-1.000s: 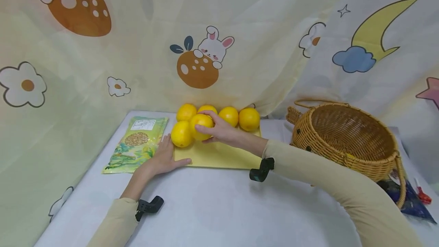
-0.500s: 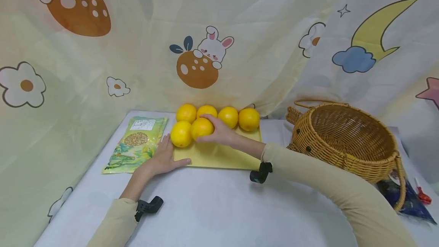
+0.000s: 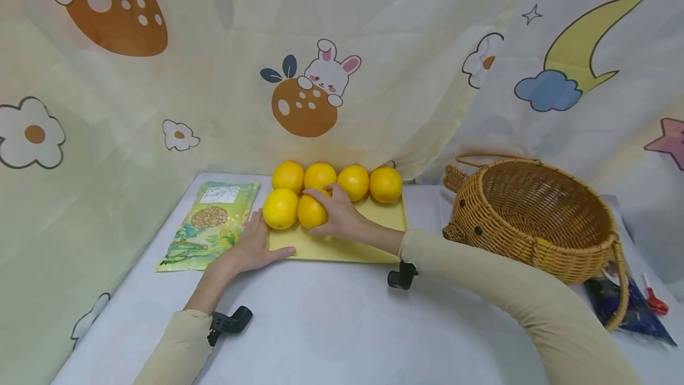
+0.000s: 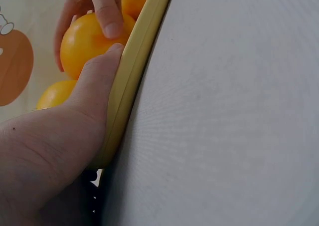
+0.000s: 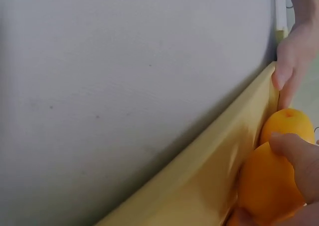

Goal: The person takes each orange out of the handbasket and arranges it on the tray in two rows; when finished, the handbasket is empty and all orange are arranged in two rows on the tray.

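Note:
A row of several oranges (image 3: pixel 353 183) lines the back of a shallow yellow tray (image 3: pixel 342 249). In front of them, at the left, sits another orange (image 3: pixel 280 209). Beside that one, my right hand (image 3: pixel 346 216) grips a second front orange (image 3: pixel 312 214), fingers over its top and thumb on the near side; the right wrist view shows the thumb (image 5: pixel 289 145) bent onto it. My left hand (image 3: pixel 251 249) rests at the tray's front left corner, its fingers straight along the left side. Its thumb lies along the front rim in the left wrist view.
Left of the tray lies a green and yellow packet (image 3: pixel 211 218) with a picture of grains. A wicker basket (image 3: pixel 534 242) stands at the right. Beyond it are a dark blue bag (image 3: pixel 636 308) and a small red item (image 3: pixel 656 303). A patterned cloth (image 3: pixel 224 94) hangs behind.
My right hand has lowered the orange onto the tray beside the left front one, and its fingers have shifted on it. My left hand has stayed at the corner.

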Motion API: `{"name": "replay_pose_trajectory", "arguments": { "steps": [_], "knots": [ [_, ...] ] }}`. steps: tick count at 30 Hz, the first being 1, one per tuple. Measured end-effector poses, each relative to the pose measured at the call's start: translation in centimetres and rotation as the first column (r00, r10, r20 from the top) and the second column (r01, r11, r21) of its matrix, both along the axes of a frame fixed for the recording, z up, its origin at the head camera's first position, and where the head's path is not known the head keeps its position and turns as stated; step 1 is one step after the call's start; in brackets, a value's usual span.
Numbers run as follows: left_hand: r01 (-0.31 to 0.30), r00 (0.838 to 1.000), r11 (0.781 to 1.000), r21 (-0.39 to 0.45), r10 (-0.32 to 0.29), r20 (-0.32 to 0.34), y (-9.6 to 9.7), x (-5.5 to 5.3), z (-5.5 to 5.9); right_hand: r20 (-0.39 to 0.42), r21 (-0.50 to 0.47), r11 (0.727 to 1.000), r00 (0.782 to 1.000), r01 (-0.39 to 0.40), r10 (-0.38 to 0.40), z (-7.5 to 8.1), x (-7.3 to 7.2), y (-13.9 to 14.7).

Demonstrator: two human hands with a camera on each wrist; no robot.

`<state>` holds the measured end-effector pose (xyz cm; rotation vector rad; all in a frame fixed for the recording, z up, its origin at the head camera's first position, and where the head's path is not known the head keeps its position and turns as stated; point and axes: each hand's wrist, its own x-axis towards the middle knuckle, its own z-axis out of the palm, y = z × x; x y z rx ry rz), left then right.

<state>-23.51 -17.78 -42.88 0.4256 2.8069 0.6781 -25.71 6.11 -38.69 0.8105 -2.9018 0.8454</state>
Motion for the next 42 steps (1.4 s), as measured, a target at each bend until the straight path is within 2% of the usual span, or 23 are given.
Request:
{"name": "replay_pose_trajectory", "arguments": {
  "steps": [7, 10, 14, 18, 22, 25, 29, 34, 38, 42],
  "knots": [
    [0.001, 1.0, 1.0, 0.005, -0.001, -0.001, 0.0, -0.2, 0.0, 0.047, -0.039, 0.999, 0.999, 0.019, -0.017, -0.3, 0.0, -0.1],
    [-0.003, 1.0, 1.0, 0.009, 0.003, 0.009, 0.0, -0.1, 0.1, 0.066, -0.019, 1.0, 0.998, 0.025, -0.023, -0.3, 0.2, 0.0],
    [-0.005, 1.0, 1.0, 0.017, 0.005, 0.018, 0.0, -0.1, -0.1, 0.101, 0.002, 0.999, 0.994, 0.037, -0.037, 0.5, 1.2, 0.5],
    [-0.007, 1.0, 1.0, 0.025, 0.007, 0.004, -0.2, -0.2, -0.3, 0.178, -0.083, 0.997, 0.984, 0.007, 0.008, 3.5, 3.8, 1.7],
    [0.005, 1.0, 1.0, 0.02, -0.005, 0.001, -0.2, -0.3, -0.3, 0.223, -0.223, 0.973, 0.969, -0.052, 0.103, 6.5, 7.9, 4.7],
    [0.012, 1.0, 1.0, 0.016, -0.012, 0.0, -0.3, -0.4, -0.4, 0.212, -0.28, 0.958, 0.969, -0.061, 0.124, 7.0, 11.1, 7.8],
    [0.011, 1.0, 1.0, 0.015, -0.011, -0.001, -0.3, -0.4, -0.3, 0.201, -0.318, 0.948, 0.977, -0.01, 0.078, 6.9, 14.2, 11.9],
    [0.008, 1.0, 1.0, 0.018, -0.008, 0.005, -0.1, -0.1, -0.1, 0.145, -0.358, 0.933, 0.989, 0.036, 0.017, 7.1, 16.8, 16.1],
    [-0.003, 1.0, 1.0, 0.02, 0.002, 0.012, 0.0, 0.0, 0.1, 0.121, -0.37, 0.925, 0.992, 0.081, -0.039, 7.6, 17.9, 18.4],
    [-0.008, 1.0, 1.0, 0.017, 0.008, 0.01, -0.1, -0.1, 0.0, 0.183, -0.323, 0.925, 0.972, 0.2, -0.147, 8.0, 18.1, 20.2]
  ]
}}
